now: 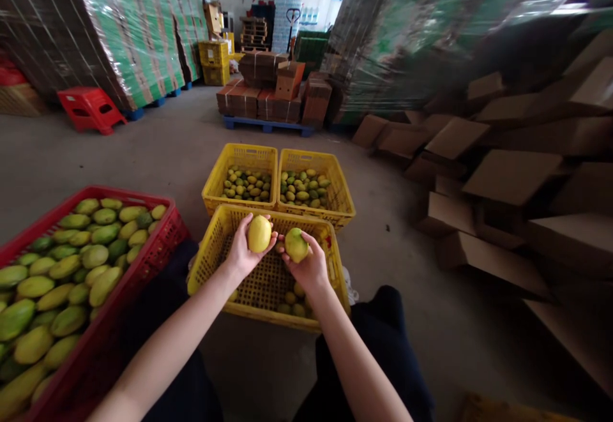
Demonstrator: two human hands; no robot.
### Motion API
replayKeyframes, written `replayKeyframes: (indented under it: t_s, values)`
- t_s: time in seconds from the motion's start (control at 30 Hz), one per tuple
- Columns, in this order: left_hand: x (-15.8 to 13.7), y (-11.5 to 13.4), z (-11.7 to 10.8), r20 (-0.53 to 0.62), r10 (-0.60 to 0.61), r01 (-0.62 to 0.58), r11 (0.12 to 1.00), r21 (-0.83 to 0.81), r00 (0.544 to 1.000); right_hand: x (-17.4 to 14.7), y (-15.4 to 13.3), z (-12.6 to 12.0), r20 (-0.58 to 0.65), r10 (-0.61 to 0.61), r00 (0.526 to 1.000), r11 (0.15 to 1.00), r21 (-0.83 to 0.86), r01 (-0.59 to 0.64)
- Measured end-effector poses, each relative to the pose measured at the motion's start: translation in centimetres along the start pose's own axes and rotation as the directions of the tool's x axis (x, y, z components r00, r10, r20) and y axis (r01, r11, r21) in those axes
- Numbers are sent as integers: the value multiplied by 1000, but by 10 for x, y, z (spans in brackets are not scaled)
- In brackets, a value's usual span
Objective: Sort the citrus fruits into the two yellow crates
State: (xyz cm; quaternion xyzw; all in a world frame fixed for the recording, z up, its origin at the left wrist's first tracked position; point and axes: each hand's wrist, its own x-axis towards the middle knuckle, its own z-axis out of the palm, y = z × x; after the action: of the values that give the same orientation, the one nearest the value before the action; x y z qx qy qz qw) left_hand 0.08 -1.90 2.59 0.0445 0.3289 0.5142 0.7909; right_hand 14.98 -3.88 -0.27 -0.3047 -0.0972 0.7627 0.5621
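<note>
A yellow lemon (259, 234) rests in my left hand (242, 248), its fingers curled round the fruit's side. My right hand (311, 265) grips a second lemon (296, 246), yellow with a green patch near its top. Both hands hover close together over the near yellow crate (220, 224), fingertips almost meeting. Inside that crate, several lemons (297, 306) lie at the bottom right, partly hidden by my right wrist. Much of its perforated floor shows between my arms.
Two more yellow crates (239, 149) with green and yellow lemons adjoin the near one. A red crate (103, 192) full of lemons stands at left. Flattened and open cardboard boxes (512, 176) pile up at right. Behind are a red stool (90, 106) and a blue pallet (265, 125) with cartons.
</note>
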Motion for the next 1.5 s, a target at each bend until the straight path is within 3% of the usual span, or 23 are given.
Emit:
replayKeyframes:
  t_s: [0.17,0.37,0.47,0.6,0.7,0.8,0.87,0.93,1.03,1.1,1.2,1.3,1.4,1.5]
  values:
    - [-3,-2,-3,152,100,-117,988,102,983,-2,4,0,129,-93,987,994,-45,99]
    - [-8,-4,-7,417,176,-326,889,321,892,-19,6,5,324,-178,929,933,-244,264]
    - [-11,-5,-7,541,142,-394,835,384,829,-25,5,7,367,-171,914,935,-234,268]
    - [-11,-6,-9,659,37,-398,822,408,751,-25,2,5,359,-154,920,937,-241,251]
    - [-9,-6,-12,698,23,-409,823,393,716,-25,2,3,357,-162,920,932,-250,261]
    - [-10,-5,-13,703,15,-417,814,404,711,-26,2,3,372,-169,913,926,-258,276]
    - [-14,-6,-11,675,0,-394,811,432,738,-26,1,4,365,-128,922,941,-248,229]
    - [-16,-7,-7,586,-3,-320,835,447,811,-25,0,6,315,-58,947,972,-198,125]
    - [-14,-12,-1,324,49,-152,941,303,945,-22,-1,8,170,-10,985,1000,-8,12]
    - [-7,-15,1,151,18,-41,988,148,988,-18,-1,6,62,-39,997,992,124,31]
    - [5,-20,-2,-36,-69,69,998,11,997,-9,-2,-1,-73,-95,993,970,215,109]
    - [14,-24,-7,-191,-113,99,992,-79,975,0,-1,-7,-252,-44,967,963,249,108]
    - [18,-27,-11,-218,-179,148,977,-154,959,6,1,-11,-392,73,917,958,283,44]
    - [20,-27,-12,-219,-195,163,974,-158,956,9,5,-14,-415,106,904,969,247,0]
